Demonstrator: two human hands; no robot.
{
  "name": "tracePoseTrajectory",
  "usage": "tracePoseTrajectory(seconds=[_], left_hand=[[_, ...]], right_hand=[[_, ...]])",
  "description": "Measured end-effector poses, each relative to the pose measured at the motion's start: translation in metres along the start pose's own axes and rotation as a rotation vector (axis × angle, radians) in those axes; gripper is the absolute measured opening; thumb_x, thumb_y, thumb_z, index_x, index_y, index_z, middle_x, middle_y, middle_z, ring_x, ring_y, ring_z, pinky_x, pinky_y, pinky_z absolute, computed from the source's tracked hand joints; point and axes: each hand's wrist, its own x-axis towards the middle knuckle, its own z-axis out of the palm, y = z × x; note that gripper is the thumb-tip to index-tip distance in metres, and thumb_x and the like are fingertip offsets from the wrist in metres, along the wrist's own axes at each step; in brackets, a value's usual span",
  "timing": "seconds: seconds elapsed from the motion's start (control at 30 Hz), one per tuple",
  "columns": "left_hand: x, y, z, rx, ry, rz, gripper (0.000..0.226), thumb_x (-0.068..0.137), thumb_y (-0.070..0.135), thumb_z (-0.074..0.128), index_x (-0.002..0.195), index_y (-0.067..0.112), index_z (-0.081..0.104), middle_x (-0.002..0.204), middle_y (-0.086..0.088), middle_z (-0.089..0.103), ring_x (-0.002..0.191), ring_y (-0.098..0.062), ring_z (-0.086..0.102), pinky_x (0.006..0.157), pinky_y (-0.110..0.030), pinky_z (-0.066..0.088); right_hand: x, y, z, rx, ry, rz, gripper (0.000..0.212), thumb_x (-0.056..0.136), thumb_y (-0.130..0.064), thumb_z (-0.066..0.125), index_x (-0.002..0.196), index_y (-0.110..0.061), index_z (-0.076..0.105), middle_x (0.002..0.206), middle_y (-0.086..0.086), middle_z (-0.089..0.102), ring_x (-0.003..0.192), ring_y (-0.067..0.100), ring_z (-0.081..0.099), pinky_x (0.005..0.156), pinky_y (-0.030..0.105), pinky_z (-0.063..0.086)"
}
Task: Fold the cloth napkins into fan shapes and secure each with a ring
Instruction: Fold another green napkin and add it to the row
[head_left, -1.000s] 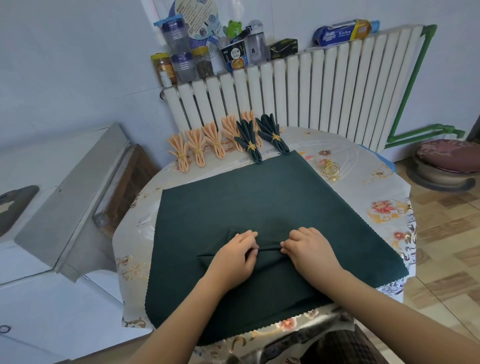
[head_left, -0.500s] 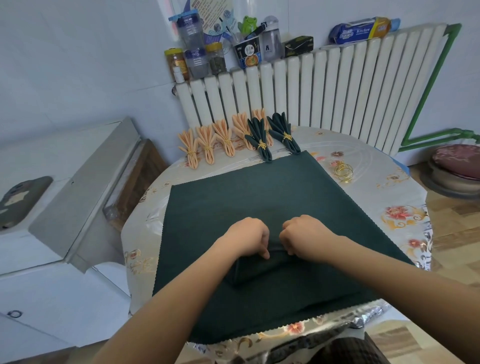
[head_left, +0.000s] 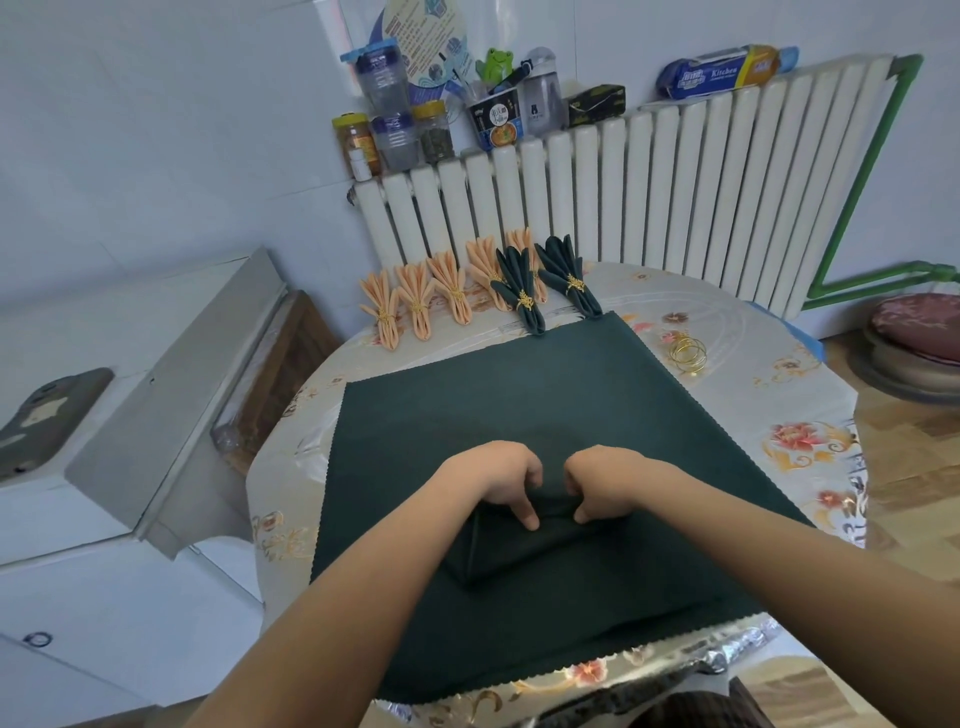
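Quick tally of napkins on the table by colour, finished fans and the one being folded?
Peach fans, ringed: 5
Dark green fans, ringed: 2
Dark green napkin being folded, no ring: 1
Total: 8

Far table (head_left: 779, 415) edge blocked by row of ringed fans (head_left: 467, 291), radiator (head_left: 649, 197) right behind. Loose rings (head_left: 688, 354) sit right of napkin (head_left: 519, 405). Napkin's far half flat, passable; bare tablecloth open on right side.
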Motion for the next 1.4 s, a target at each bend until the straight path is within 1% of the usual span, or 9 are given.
tracePoseTrajectory(seconds=[0.17, 0.23, 0.33, 0.5, 0.7, 0.87, 1.07, 1.27, 1.4], left_hand=[[-0.008, 0.004, 0.002, 0.024, 0.068, 0.048, 0.041, 0.075, 0.032, 0.078, 0.109, 0.018, 0.060, 0.108, -0.001, 0.058, 0.096, -0.022, 0.051, 0.072, -0.029, 0.038], [-0.011, 0.006, 0.004, 0.061, 0.073, 0.046, 0.026, 0.076, 0.033, 0.076, 0.083, 0.017, 0.057, 0.085, 0.000, 0.055, 0.083, -0.022, 0.049, 0.065, -0.030, 0.036], [-0.015, 0.012, 0.002, 0.107, 0.070, 0.022, 0.037, 0.075, 0.033, 0.075, 0.062, 0.014, 0.047, 0.064, 0.000, 0.048, 0.071, -0.024, 0.049, 0.056, -0.029, 0.034], [-0.031, 0.025, -0.001, 0.265, 0.087, 0.062, 0.034, 0.078, 0.035, 0.071, 0.064, 0.015, 0.048, 0.064, 0.000, 0.050, 0.065, -0.020, 0.048, 0.054, -0.029, 0.034], [-0.054, 0.040, -0.007, 0.737, 0.527, 0.110, 0.007, 0.090, 0.019, 0.053, 0.086, 0.017, 0.048, 0.096, -0.005, 0.065, 0.087, -0.027, 0.062, 0.063, -0.032, 0.029], [-0.060, 0.036, 0.035, 0.696, 0.433, 0.066, 0.012, 0.089, 0.008, 0.054, 0.100, 0.010, 0.050, 0.104, -0.007, 0.064, 0.094, -0.028, 0.061, 0.066, -0.033, 0.029], [-0.070, 0.017, 0.036, 0.375, 0.319, -0.087, 0.025, 0.089, 0.040, 0.060, 0.093, 0.016, 0.057, 0.099, -0.005, 0.065, 0.095, -0.027, 0.060, 0.070, -0.030, 0.036], [-0.076, -0.009, 0.021, 0.403, 0.207, -0.122, 0.042, 0.085, 0.046, 0.062, 0.063, 0.018, 0.040, 0.068, 0.004, 0.047, 0.079, -0.023, 0.051, 0.074, -0.030, 0.030], [-0.073, -0.026, 0.019, 0.107, 0.182, -0.164, 0.042, 0.077, 0.048, 0.071, 0.064, 0.012, 0.052, 0.062, 0.001, 0.050, 0.071, -0.022, 0.051, 0.058, -0.030, 0.032]], right_hand=[[-0.007, -0.004, 0.010, -0.042, 0.112, -0.002, 0.026, 0.089, -0.024, 0.057, 0.111, -0.011, 0.058, 0.108, 0.006, 0.062, 0.099, 0.026, 0.059, 0.072, 0.030, 0.044], [-0.012, -0.002, 0.017, -0.033, 0.184, -0.006, 0.024, 0.090, -0.024, 0.055, 0.110, -0.011, 0.059, 0.108, 0.007, 0.062, 0.098, 0.026, 0.059, 0.075, 0.031, 0.044], [-0.019, 0.000, 0.027, -0.007, 0.294, -0.023, 0.026, 0.091, -0.029, 0.054, 0.110, -0.012, 0.060, 0.111, 0.008, 0.058, 0.103, 0.027, 0.055, 0.084, 0.033, 0.042], [-0.034, 0.001, 0.043, -0.050, 0.506, -0.077, 0.025, 0.094, -0.031, 0.048, 0.112, -0.017, 0.058, 0.112, 0.001, 0.055, 0.106, 0.022, 0.049, 0.087, 0.029, 0.033], [-0.037, 0.005, 0.041, 0.129, 0.861, -0.117, 0.016, 0.070, -0.016, 0.078, 0.080, -0.014, 0.066, 0.077, 0.001, 0.063, 0.071, 0.025, 0.060, 0.067, 0.033, 0.047], [-0.040, 0.004, 0.053, 0.199, 0.689, -0.204, 0.017, 0.089, -0.025, 0.059, 0.102, -0.015, 0.065, 0.103, -0.001, 0.064, 0.100, 0.020, 0.056, 0.090, 0.028, 0.037], [-0.041, 0.007, 0.049, 0.371, 0.549, -0.179, 0.016, 0.083, -0.025, 0.068, 0.098, -0.020, 0.073, 0.099, -0.004, 0.065, 0.097, 0.014, 0.056, 0.083, 0.021, 0.039], [-0.036, 0.009, 0.043, 0.430, 0.445, -0.138, 0.020, 0.079, -0.023, 0.073, 0.098, -0.021, 0.074, 0.102, -0.006, 0.069, 0.097, 0.014, 0.061, 0.083, 0.021, 0.044], [-0.033, 0.010, 0.042, 0.445, 0.420, -0.120, 0.021, 0.080, -0.024, 0.073, 0.101, -0.020, 0.074, 0.104, -0.006, 0.069, 0.099, 0.014, 0.060, 0.082, 0.019, 0.042]])
